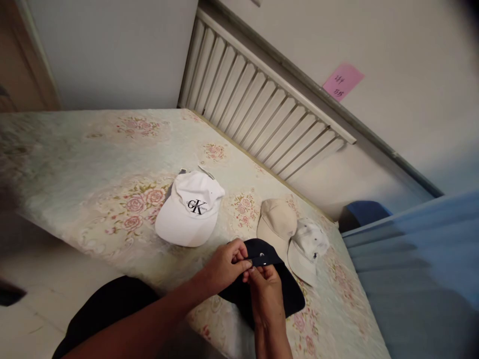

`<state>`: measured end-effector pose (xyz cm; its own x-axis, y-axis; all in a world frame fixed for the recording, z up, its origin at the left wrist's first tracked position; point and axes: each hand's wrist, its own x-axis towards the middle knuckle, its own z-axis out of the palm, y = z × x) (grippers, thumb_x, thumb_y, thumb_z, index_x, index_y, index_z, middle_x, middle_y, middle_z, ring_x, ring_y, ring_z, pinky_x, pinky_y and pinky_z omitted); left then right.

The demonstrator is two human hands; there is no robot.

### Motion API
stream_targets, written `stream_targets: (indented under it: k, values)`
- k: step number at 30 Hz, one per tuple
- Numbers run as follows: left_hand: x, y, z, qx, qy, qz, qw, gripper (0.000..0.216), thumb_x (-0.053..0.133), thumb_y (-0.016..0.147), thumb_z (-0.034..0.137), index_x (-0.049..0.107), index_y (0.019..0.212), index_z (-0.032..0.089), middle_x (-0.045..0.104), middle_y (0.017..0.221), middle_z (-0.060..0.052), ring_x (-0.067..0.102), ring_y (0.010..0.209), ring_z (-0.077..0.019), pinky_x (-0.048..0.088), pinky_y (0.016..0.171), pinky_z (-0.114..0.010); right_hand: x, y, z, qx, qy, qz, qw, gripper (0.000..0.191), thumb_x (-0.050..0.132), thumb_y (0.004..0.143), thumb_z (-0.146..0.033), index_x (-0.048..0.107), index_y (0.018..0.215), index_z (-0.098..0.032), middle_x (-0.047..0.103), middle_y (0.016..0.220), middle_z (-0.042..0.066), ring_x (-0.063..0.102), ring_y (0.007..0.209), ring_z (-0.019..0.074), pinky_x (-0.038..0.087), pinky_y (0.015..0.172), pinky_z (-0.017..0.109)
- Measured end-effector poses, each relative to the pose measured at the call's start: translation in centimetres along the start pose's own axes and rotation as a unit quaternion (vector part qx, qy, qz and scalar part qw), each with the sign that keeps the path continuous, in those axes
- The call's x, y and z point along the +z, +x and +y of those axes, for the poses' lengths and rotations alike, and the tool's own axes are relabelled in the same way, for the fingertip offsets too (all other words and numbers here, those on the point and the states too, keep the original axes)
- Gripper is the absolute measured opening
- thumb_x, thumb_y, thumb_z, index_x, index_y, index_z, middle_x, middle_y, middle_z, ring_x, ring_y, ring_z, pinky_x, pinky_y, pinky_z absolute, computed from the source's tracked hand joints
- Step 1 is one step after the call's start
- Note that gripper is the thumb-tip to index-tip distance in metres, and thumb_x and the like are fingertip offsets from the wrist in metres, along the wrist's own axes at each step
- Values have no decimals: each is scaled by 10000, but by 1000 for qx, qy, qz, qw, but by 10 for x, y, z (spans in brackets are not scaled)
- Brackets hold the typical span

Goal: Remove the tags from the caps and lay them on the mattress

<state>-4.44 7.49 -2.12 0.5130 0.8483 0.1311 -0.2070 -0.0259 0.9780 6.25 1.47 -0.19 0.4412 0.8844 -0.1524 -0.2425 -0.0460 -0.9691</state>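
Note:
A black cap (294,289) is held near the front edge of the table, with its back strap (258,261) turned toward me. My left hand (228,264) pinches one end of that strap between thumb and fingers. Close beside it, my right hand (266,289) grips the strap from below, and its fingertips nearly meet those of the left. A small shiny spot shows on the cap by the strap. Part of the cap is hidden behind my hands and wrists.
On the flowered tablecloth (213,152) lie a white cap (190,209) with black letters, a beige cap (277,219) and a pale mottled cap (309,244). Behind stands a radiator (254,99). A blue curtain (411,269) hangs at the right.

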Motion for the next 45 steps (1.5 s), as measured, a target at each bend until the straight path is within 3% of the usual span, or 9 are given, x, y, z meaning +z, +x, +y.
stream_targets:
  k: [9, 15, 23, 30, 39, 45]
  values:
    - [0, 1, -3, -8, -45, 18, 999, 109, 544, 771, 216, 439, 750, 202, 570, 576, 60, 568, 516, -104, 428, 512, -217, -4, -6, -4, -17, -8, -53, 998, 233, 734, 710, -283, 663, 898, -166, 666, 769, 19, 556, 666, 102, 445, 639, 233]
    - [0, -2, -3, 0, -8, -1, 1000, 39, 490, 793, 187, 457, 775, 198, 578, 580, 49, 561, 540, -99, 402, 518, -202, -1, -1, 0, 4, -7, 16, 1000, 284, 800, 625, -333, 661, 790, -149, 649, 647, -1, 542, 555, 85, 439, 557, 215]
    - [-1, 0, -2, -12, 28, 2, 1000, 23, 464, 780, 177, 470, 785, 199, 546, 583, 52, 524, 527, -97, 373, 495, -200, -3, 2, 4, 14, -12, 35, 999, 323, 797, 625, -354, 653, 818, -140, 648, 638, -4, 536, 534, 77, 426, 527, 199]
    - [-2, -1, -1, -5, 61, 5, 998, 28, 481, 755, 166, 482, 758, 193, 529, 602, 54, 511, 532, -87, 382, 518, -197, 2, 3, 0, 16, -7, 98, 995, 322, 805, 598, -382, 630, 722, -142, 614, 578, -18, 520, 516, 82, 419, 504, 203]
    - [-6, -6, 14, -11, 34, -22, 999, 152, 380, 862, 267, 493, 794, 190, 517, 589, 53, 514, 463, -85, 370, 466, -190, -3, 7, -9, 1, 42, 105, 994, 282, 796, 614, -347, 615, 718, -158, 603, 568, -39, 510, 489, 75, 422, 478, 194]
    - [-8, -9, 15, 1, 6, -15, 1000, 153, 407, 865, 296, 511, 839, 187, 541, 702, 39, 506, 464, -70, 363, 446, -189, -6, 8, -11, 7, 87, 111, 990, 277, 822, 577, -289, 610, 705, -167, 589, 567, -49, 519, 477, 74, 438, 453, 187]
